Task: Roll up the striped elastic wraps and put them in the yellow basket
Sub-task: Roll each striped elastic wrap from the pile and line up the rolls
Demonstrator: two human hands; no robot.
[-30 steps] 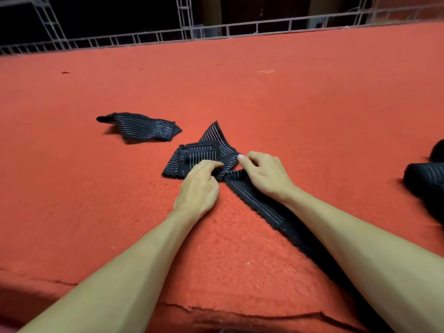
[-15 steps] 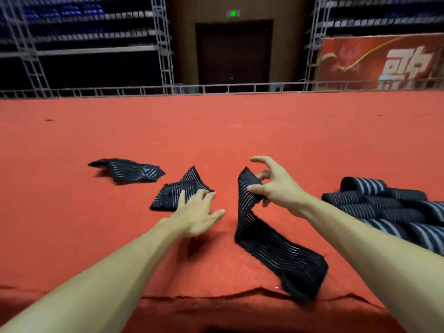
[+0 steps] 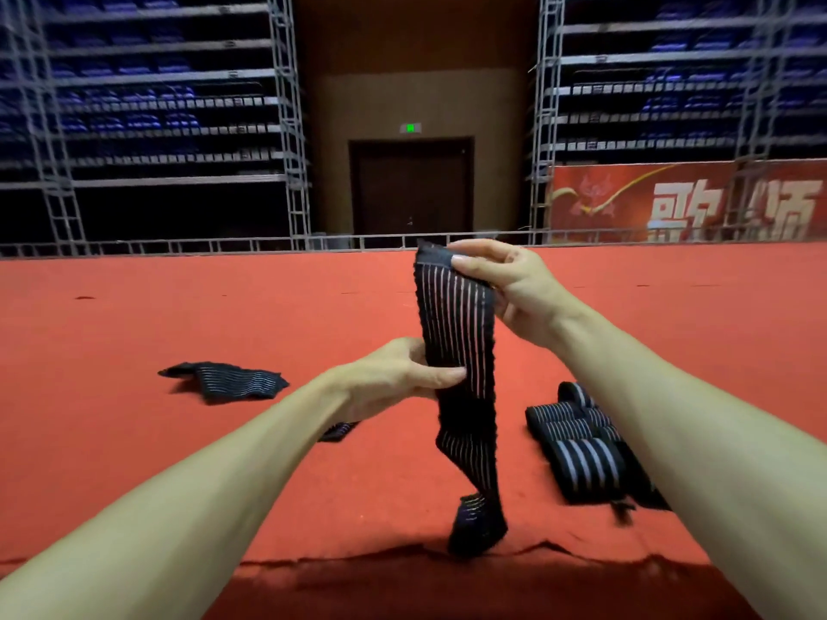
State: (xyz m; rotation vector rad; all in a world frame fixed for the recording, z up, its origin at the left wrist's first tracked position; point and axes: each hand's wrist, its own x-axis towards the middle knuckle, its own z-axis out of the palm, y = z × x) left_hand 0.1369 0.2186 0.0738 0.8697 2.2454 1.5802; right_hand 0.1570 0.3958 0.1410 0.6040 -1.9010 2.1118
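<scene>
1. Now the wrap is up off the carpet. Half a second ago it lay mostly slumped there, with only its end raised; now it hangs nearly straight, and just its lower end touches the carpet by the near edge.
2. The left hand, spread and empty then, has closed on the wrap's middle, thumb across the front.
3. The right hand has risen and pinches the top end between thumb and fingertips.
4. That likely means the strip is being straightened so rolling can start from the top; no turn is made yet.
5. Both forearms reach forward, the right hand higher and farther out, the left lower and nearer.
6. Finished rolls lie on the carpet to the right, and a second wrap lies flat to the left. The basket is not in view.
</scene>
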